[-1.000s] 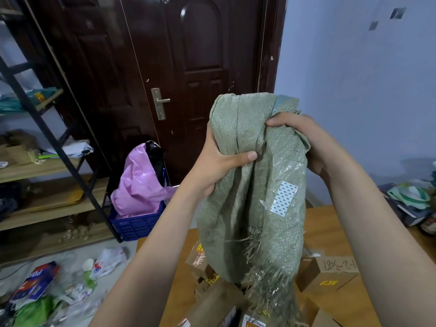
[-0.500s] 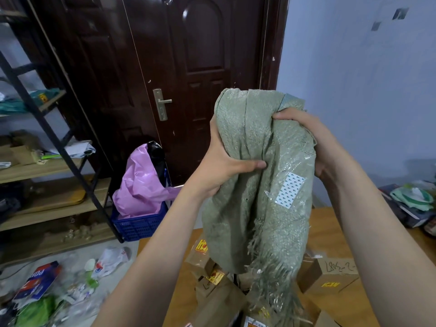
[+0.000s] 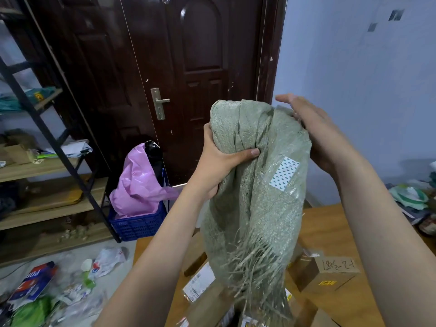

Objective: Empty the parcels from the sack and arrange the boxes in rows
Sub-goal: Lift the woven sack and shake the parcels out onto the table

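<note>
The left hand [image 3: 220, 165] grips a bunched fold of the coarse woven green sack [image 3: 254, 180], thumb pressed across it. The right hand [image 3: 313, 131] lies flat and open-fingered against the sack's crinkled top. Its frayed mouth hangs over brown cardboard boxes [image 3: 323, 274] heaped on the smooth wooden table [image 3: 330, 227].

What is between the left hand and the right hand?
In the head view, the bunched top of the green woven sack lies between the left hand, which grips it, and the right hand, whose open fingers rest against it.
</note>
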A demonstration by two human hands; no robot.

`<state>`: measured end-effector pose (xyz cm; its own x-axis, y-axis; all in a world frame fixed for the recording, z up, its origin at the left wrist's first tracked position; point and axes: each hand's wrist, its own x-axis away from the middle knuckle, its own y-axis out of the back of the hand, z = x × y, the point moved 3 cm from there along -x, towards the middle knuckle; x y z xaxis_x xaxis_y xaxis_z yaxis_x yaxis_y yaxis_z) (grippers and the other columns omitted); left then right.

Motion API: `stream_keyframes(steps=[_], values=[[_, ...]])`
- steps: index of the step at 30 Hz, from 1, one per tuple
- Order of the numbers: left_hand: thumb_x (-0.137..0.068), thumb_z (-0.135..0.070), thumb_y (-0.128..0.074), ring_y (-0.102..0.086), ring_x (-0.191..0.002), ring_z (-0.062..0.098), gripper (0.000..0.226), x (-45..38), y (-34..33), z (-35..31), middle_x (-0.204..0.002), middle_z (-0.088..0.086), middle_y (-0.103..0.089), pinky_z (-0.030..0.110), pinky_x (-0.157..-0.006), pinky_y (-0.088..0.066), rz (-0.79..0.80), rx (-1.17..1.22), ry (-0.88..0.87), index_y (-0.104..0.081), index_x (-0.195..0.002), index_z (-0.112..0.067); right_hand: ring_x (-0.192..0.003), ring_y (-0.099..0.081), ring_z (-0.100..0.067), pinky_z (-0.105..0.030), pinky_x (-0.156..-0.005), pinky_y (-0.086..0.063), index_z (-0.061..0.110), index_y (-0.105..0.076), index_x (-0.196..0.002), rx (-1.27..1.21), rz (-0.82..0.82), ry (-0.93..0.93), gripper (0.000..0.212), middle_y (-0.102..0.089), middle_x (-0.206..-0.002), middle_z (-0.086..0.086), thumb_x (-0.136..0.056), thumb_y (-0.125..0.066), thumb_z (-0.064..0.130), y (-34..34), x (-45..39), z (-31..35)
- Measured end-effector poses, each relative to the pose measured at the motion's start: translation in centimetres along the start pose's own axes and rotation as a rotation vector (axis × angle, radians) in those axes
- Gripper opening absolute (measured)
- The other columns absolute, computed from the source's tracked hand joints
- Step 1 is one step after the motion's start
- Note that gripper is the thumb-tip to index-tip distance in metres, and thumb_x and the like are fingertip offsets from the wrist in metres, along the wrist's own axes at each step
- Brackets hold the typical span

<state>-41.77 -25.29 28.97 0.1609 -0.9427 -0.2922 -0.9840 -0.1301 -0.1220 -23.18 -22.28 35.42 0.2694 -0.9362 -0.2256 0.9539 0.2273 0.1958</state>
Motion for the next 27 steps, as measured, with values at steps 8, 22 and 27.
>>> stream_keyframes(steps=[8,22,27], values=[[-0.062,-0.008,-0.091,-0.062,-0.115,0.007,0.089,0.0,0.7,0.0,-0.127,0.0,-0.058,0.025,-0.089,-0.055,-0.012,-0.032,0.006,-0.035,-0.129,-0.024,-0.128,-0.052,-0.002,-0.031,-0.102,-0.049,0.043,-0.041,-0.144,0.177,0.334,0.09,0.095,-0.05,-0.142,0.014,-0.061,-0.064,0.083,-0.8,0.3,-0.5],[-0.068,-0.001,-0.086,-0.069,-0.106,0.015,0.076,0.0,1.5,0.3,-0.119,0.005,-0.068,0.031,-0.084,-0.058,-0.024,-0.002,-0.002,-0.048,-0.133,-0.015,-0.109,-0.062,-0.001,-0.031,-0.094,-0.055,0.047,-0.046,-0.134,0.267,0.308,0.126,0.081,-0.059,-0.121,0.019,-0.07,-0.087,0.018,-1.9,0.0,-0.6],[-0.068,-0.007,-0.088,-0.066,-0.112,0.016,0.083,0.0,1.7,0.4,-0.125,0.005,-0.065,0.04,-0.093,-0.056,-0.028,0.003,-0.013,-0.044,-0.137,-0.016,-0.105,-0.062,-0.003,-0.026,-0.085,-0.056,0.044,-0.054,-0.128,0.247,0.203,0.158,0.075,-0.061,-0.117,0.017,-0.069,-0.085,0.01,-2.2,-0.4,-0.4]])
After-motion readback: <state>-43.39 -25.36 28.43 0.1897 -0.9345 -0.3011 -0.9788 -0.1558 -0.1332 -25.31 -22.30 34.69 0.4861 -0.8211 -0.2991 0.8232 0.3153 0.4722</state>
